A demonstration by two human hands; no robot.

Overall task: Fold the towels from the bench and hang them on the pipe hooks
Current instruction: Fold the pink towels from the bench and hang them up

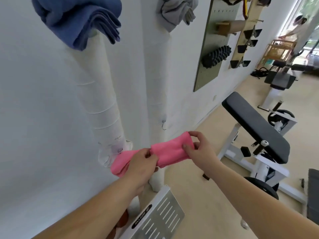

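Your pink towel (165, 150): soft matt cloth | blue towel (77, 21): thick matt cloth | pipes (103, 94): white wrapped tape, matt, ridged | bench pad (255, 126): smooth black vinyl, slight sheen | foot plate (162, 219): brushed slotted metal

A black spiky roller (216, 56) hangs on a wall pegboard (207, 49); weight plates (262, 187) rest on the floor.

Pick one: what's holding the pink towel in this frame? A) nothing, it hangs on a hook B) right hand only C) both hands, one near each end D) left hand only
C: the left hand grips the pink towel near its lower left end while the right hand pinches its upper right end, in front of the wrapped pipes.
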